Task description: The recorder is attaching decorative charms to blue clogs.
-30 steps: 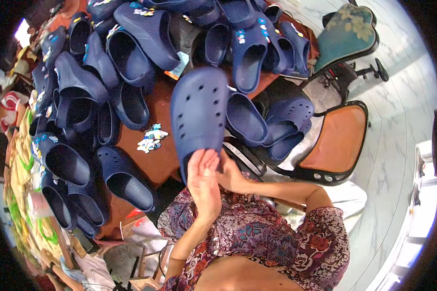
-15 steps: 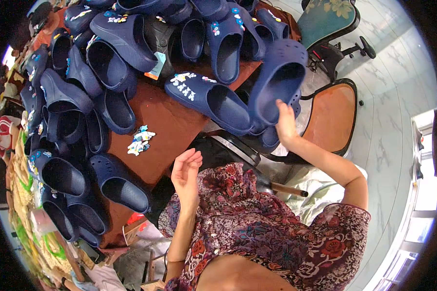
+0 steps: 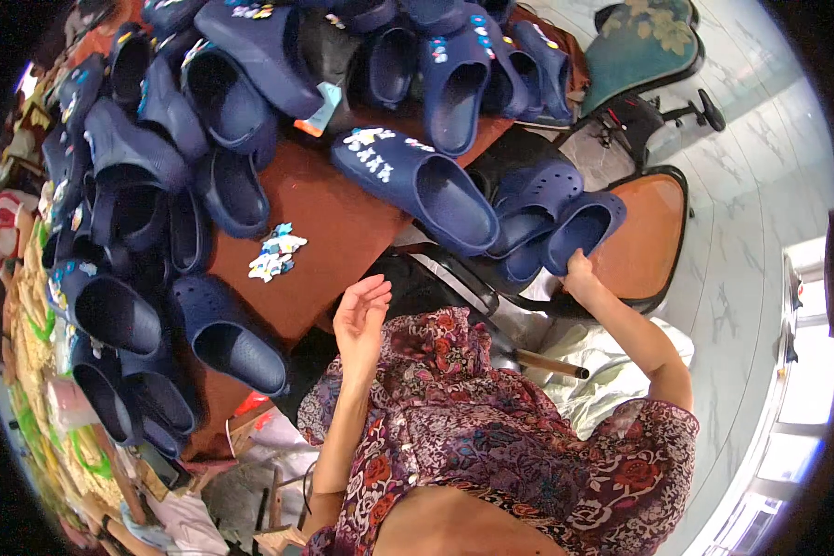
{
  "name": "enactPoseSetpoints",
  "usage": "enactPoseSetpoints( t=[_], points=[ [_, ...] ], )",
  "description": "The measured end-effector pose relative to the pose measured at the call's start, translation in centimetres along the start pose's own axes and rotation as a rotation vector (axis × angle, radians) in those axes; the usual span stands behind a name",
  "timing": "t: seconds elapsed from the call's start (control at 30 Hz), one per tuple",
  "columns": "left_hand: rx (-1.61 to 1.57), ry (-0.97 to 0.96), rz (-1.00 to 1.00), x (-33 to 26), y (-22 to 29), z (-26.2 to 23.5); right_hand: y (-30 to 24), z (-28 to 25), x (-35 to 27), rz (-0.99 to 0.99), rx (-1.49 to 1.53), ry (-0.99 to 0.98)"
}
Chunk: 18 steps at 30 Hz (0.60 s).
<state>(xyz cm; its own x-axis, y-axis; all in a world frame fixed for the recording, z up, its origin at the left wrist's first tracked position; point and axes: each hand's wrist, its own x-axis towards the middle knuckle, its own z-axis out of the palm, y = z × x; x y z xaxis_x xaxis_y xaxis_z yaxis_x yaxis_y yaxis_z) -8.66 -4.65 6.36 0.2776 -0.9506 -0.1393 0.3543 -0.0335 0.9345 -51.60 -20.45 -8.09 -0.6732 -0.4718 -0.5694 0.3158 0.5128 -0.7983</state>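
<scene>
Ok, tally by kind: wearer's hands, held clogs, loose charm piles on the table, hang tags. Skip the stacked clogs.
Hands: 2 (left hand, right hand)
Held navy clog: 1
Charm pile: 1
Hang tag: 1
Total: 5

Cannot see all the fingers of the right hand, partly hidden by the held navy clog. Cannot count or name the pieces in the little heap of charms: too small. Cut off by the upper edge: the farthest piled clogs. Hidden beneath those: much of the brown tabletop. Blurred along the left rim: pale clutter.
</scene>
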Motion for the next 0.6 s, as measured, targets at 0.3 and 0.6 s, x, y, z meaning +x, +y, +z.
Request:
enactPoseSetpoints(
  t=[0.3,0.6],
  points=[
    [0.032,-0.049,-0.026,0.7,-3.2,-0.5,-1.0,-0.9,2.4,0.081,-0.537,0.155],
    [-0.013,-0.109,-0.026,1.6,-5.8,-0.6,-1.3,-2.8,6.9,0.073,-0.165,-0.152]
  ],
)
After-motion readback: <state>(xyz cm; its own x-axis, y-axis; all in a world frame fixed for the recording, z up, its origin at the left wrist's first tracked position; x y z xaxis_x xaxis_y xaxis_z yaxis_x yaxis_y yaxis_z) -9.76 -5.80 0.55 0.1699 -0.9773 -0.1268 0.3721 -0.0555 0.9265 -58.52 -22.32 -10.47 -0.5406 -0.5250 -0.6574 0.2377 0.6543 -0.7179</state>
